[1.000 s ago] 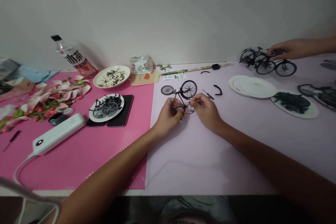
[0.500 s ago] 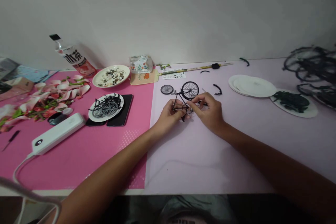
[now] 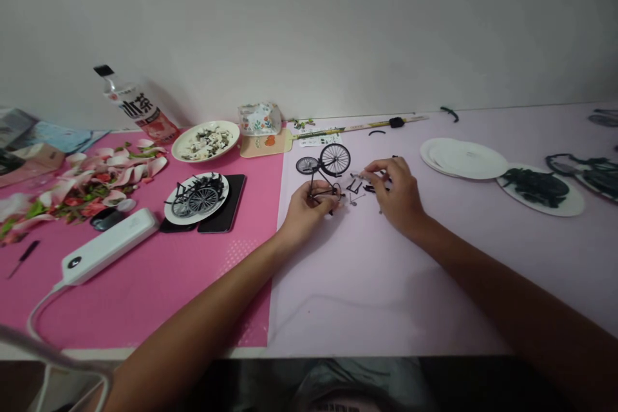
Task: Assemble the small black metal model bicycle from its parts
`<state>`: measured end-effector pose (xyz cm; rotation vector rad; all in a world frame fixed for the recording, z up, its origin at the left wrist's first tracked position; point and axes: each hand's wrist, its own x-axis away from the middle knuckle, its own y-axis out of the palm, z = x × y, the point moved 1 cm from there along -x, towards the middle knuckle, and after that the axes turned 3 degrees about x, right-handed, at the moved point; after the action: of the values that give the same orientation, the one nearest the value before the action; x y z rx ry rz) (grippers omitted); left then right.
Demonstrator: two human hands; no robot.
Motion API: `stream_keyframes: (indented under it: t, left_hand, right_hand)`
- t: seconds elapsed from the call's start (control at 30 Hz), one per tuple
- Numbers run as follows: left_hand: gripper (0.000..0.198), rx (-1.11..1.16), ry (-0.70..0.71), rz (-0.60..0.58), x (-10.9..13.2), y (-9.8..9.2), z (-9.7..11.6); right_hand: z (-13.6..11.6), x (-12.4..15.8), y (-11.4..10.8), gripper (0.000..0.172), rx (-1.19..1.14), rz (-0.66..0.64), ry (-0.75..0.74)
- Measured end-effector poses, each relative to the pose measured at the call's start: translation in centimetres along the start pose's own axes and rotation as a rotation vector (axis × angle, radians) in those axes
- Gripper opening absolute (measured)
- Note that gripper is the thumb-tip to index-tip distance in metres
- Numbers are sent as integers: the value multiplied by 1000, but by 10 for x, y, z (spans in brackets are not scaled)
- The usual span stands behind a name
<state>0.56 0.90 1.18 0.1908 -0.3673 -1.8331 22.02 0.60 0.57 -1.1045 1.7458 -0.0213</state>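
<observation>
My left hand is closed on the frame of a small black model bicycle, which has one spoked wheel mounted and raised. A loose spoked wheel lies just behind it. My right hand hovers to the right, fingers pinched over several small black parts on the lilac mat; what the pinch holds is too small to name. A curved black piece sits partly hidden behind that hand.
White plates and a plate of dark parts lie to the right. On the pink mat sit a plate with wheels on dark phones, a bowl, a bottle, petals and a white power bank.
My left hand shifted the model bicycle slightly left. My right hand left the bicycle and moved right to the loose parts. Another person's hand and the finished bicycles at far right have gone.
</observation>
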Motion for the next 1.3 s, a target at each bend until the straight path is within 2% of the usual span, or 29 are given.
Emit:
stream_keyframes:
  t: [0.17, 0.27, 0.37, 0.47, 0.6, 0.83, 1.3]
  left_hand:
    - [42, 21, 9, 79, -5, -6, -2]
    - [47, -8, 29, 78, -7, -8, -3]
    - [40, -83, 39, 72, -7, -8, -2]
    - [35, -114, 31, 81, -5, -6, -1]
    - [34, -112, 33, 97, -3, -5, 1]
    - [36, -143, 49, 141, -2, -5, 3]
    - [34, -203, 60, 140, -4, -4, 0]
  right_hand:
    - [22, -8, -5, 18, 233, -94, -30]
    - [32, -10, -10, 19, 345, -194, -9]
    - [43, -15, -19, 27, 471, -301, 25]
    - [55, -21, -29, 32, 589, -321, 71]
    - [64, -25, -37, 36, 618, -349, 90]
    - [59, -20, -32, 33, 687, -476, 106]
    - [40, -18, -25, 28, 744, -544, 152]
